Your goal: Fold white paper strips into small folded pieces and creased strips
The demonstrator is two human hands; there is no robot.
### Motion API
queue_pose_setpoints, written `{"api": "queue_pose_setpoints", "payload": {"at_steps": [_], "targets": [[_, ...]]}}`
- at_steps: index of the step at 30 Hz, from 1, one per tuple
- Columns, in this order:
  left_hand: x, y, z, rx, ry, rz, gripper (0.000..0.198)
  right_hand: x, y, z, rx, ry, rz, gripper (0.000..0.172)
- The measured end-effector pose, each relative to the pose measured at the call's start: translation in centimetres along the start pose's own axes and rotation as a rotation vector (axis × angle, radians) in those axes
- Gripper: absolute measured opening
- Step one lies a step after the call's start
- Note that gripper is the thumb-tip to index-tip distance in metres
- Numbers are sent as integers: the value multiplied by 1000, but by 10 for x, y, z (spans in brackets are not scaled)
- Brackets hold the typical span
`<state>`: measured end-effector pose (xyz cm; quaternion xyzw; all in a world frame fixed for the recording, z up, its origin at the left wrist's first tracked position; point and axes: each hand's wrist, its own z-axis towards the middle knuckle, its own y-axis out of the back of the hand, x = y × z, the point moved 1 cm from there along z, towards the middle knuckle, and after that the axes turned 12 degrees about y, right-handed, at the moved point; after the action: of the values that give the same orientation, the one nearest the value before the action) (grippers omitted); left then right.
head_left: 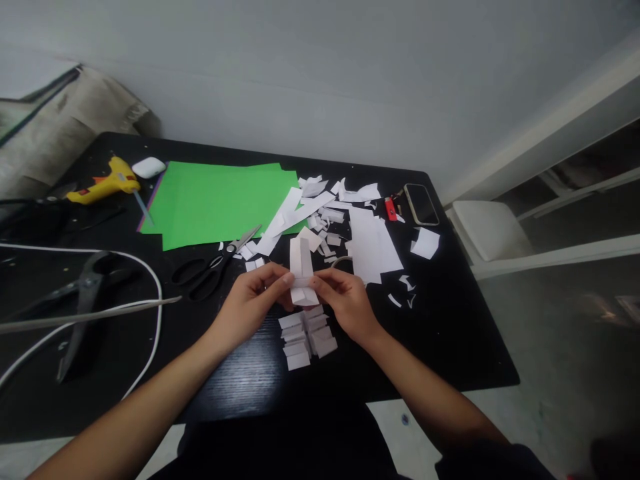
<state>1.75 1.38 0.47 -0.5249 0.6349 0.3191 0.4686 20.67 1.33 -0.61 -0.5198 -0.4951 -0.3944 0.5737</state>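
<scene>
Between my two hands is a folded white paper strip (301,257), held above the dark table with creases along and across it. My left hand (257,293) pinches its left edge with thumb and fingers. On the opposite edge, my right hand (345,297) pinches it the same way. Just below the hands lies a white paper piece with several folded flaps (309,337) on the table. Black-handled scissors (217,260) rest to the left of my left hand, blades pointing up and right. White paper scraps (325,227) are scattered beyond the strip.
Green sheets (225,203) lie at the back of the black table (450,333). A yellow glue gun (107,181) and a white mouse-shaped object (149,167) are at far left, with white cable (159,300) nearer. White sheets (373,247), a red object (391,209) and a phone (421,204) lie right.
</scene>
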Motion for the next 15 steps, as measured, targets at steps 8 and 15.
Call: {"api": "queue_pose_setpoints", "payload": {"at_steps": [8,15], "targets": [[-2,-1,-1,-24,8,-53,23,0,3,0,36,40,50,30],[-3,-1,-1,-28,-3,-46,27,0,3,-1,40,23,78,34]]}}
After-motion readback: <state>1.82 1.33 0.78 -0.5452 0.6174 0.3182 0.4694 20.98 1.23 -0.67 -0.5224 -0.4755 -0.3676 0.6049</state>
